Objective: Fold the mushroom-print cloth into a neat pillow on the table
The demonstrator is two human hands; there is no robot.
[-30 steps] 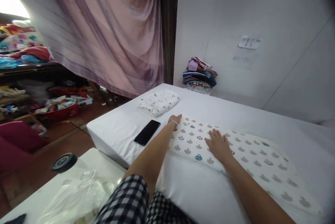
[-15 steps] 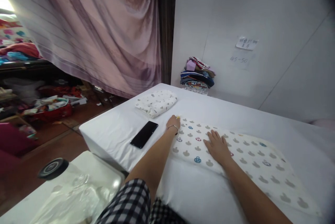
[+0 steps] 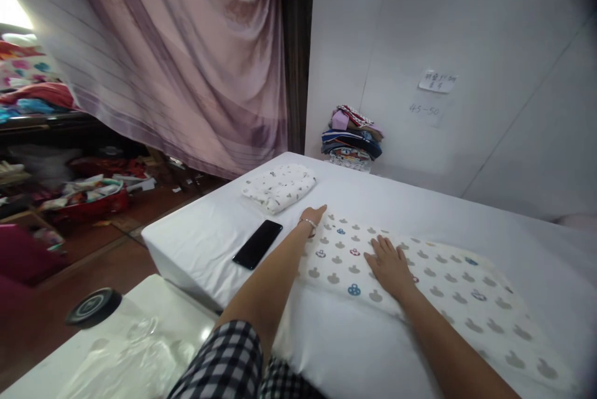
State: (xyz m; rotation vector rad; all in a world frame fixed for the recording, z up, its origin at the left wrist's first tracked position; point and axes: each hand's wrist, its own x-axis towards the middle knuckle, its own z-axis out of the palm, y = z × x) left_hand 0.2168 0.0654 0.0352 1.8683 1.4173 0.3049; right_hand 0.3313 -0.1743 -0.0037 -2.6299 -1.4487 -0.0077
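Note:
A white cloth [image 3: 342,270] printed with grey, blue and red mushroom shapes lies spread across the white-covered table [image 3: 345,337]. At its far left corner is my left hand [image 3: 313,215], a bracelet on the wrist, a finger stretched out along the cloth's edge; its other fingers are partly hidden. My right hand [image 3: 388,267] rests flat on the middle of the cloth, fingers spread. Left of my left hand lies a black phone [image 3: 258,243]. Behind the phone sits a folded white cloth [image 3: 282,186] with small prints.
A stack of folded clothes [image 3: 352,138] stands beyond the table's far edge, against the white wall [image 3: 387,20]. A pink curtain [image 3: 200,45] hangs at the back left. Near me on the left, a white surface [image 3: 181,299] holds clear plastic [image 3: 135,355] and a round black object [image 3: 94,306].
My left hand has loosened from the cloth's corner, a finger now extended. My right hand stays flat in nearly the same spot. The view has tilted slightly.

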